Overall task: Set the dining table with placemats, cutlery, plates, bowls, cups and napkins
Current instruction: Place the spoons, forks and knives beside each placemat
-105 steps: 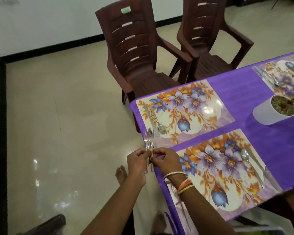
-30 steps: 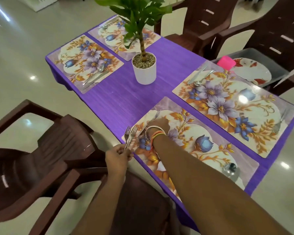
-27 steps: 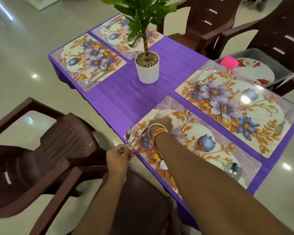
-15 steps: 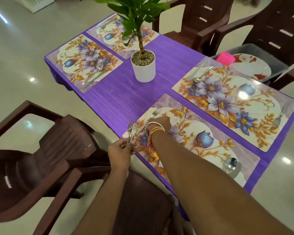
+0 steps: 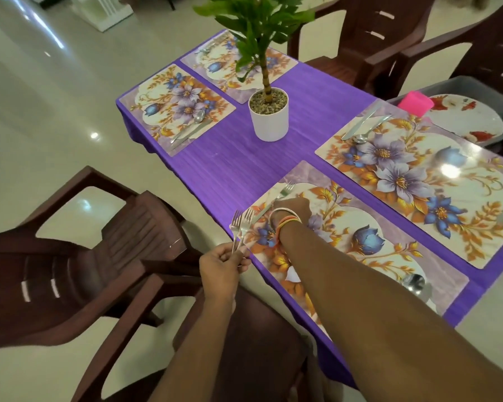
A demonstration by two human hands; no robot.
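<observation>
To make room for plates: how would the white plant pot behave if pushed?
The white pot likely slides on the purple cloth, perhaps bunching it. Pushed high, it may tip: the plant stands tall. Its pebbles could spill.

The left hand [image 5: 222,269] gripped two silver metal forks [image 5: 242,224], tines up, at the edge of the purple-clothed table [image 5: 244,166]. The right hand [image 5: 292,206] lay over a third silver fork [image 5: 286,189] on the nearest floral placemat [image 5: 389,250], its fingers hidden. A white potted plant [image 5: 269,117] stood mid-table.
</observation>
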